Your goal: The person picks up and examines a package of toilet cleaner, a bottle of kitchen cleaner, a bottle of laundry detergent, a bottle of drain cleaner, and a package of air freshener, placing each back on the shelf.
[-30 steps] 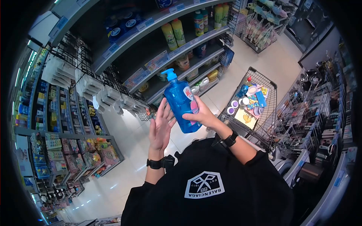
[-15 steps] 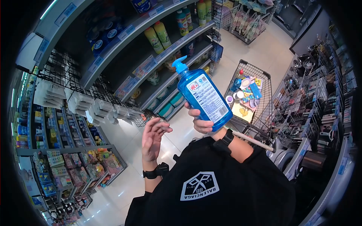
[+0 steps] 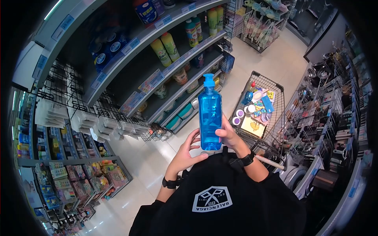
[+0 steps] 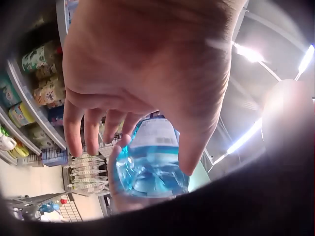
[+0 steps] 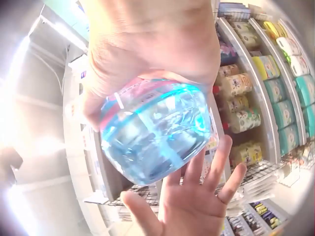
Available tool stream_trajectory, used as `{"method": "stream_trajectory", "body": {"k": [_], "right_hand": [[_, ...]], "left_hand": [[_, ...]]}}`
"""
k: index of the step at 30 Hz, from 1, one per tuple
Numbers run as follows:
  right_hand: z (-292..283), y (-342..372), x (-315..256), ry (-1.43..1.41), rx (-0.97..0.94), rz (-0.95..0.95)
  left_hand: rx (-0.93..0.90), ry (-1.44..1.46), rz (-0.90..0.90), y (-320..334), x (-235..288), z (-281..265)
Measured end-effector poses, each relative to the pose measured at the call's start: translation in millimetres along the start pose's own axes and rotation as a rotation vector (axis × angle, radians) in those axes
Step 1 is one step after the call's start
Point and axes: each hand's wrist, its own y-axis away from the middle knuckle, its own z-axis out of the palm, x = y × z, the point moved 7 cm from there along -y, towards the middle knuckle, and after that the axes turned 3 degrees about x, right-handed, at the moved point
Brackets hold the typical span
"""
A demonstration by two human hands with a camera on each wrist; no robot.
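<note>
A blue pump bottle [image 3: 210, 118] stands upright in front of the chest in the head view, its narrow side facing the camera. My right hand [image 3: 231, 135] grips its lower part, thumb across the near side. Beside the bottle's lower left is my left hand [image 3: 186, 154], fingers apart and loosely bent, not gripping it. The left wrist view shows a white label with a barcode on the bottle [image 4: 155, 164], past the left hand [image 4: 147, 69]. In the right wrist view the bottle's clear base [image 5: 157, 132] shows under the right hand [image 5: 152, 49], with the left hand [image 5: 192, 206] spread nearby.
A wire shopping cart [image 3: 280, 114] with several goods stands at the right. Shelves [image 3: 173, 65] with bottles and tubs run along the upper left. Hanging racks [image 3: 59, 114] are at the left, and a crowded rack [image 3: 338, 129] lines the right side.
The bottle has been turned from its front label, past its barcode side, to its narrow side, and is now upright. My left hand has moved right, closer to the bottle's base.
</note>
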Motion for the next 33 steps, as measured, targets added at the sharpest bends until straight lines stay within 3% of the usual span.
{"method": "stream_trajectory", "body": {"k": [3,4,5,10,13,14,18,20,21,23,24,25,27,31,33], "right_hand": [[-11.2,-7.6,-8.2,0.385,0.116,-0.163],[-10.0,-11.4,-14.8,0.56,0.138,-0.261],[-13.2,-14.4,-16.2,0.582,0.151,-0.243],[-47.3,-45.4,-38.7,0.526,0.2,-0.194],[-76.6,-66.9,-68.7,0.731,0.291,-0.203],[-82.5,-69.7,-86.0,0.994,0.333,-0.274],[-131.2,-113.7,-114.9,1.086,0.347,-0.409],[-171.0,-144.0,-124.8,1.134,0.445,-0.459],[-198.3,-164.2,-124.4,1.061,0.494,-0.426],[-237.4,-208.8,-134.3,1.077,0.571,-0.507],[-263.9,-233.5,-128.9,1.045,0.608,-0.504],[-287.0,-260.7,-125.4,1.033,0.607,-0.492],[-326.6,-305.2,-124.0,1.045,0.674,-0.625],[-389.4,-390.6,-111.1,0.944,0.787,-0.619],[-407.3,-425.3,-102.3,0.916,0.804,-0.593]], "left_hand": [[0.051,0.109,-0.077,-29.7,-16.7,13.8],[0.108,-0.002,-0.003,-42.6,-19.6,12.2],[0.165,-0.113,0.072,-54.2,-21.2,10.5],[0.271,-0.124,0.029,-109.1,-39.2,3.3],[0.239,-0.209,0.06,-154.5,-50.7,-4.0],[0.241,-0.215,0.059,-175.1,-59.1,-6.6],[0.33,-0.503,0.255,-256.0,-81.3,9.2],[0.681,-0.116,0.016,-270.1,-125.0,19.4],[0.582,-0.219,-0.17,-275.4,-141.5,39.2],[0.239,-0.649,-0.208,-270.0,-176.4,92.9],[0.026,-0.688,-0.337,-259.4,-201.2,117.5],[-0.058,-0.848,-0.322,-247.1,-212.0,137.1],[-0.122,-1.03,-0.311,-238.8,-230.0,150.7],[-0.307,-1.089,-0.528,-257.4,-231.5,153.5],[-0.286,-1.058,-0.545,-262.7,-238.6,152.0]]}}
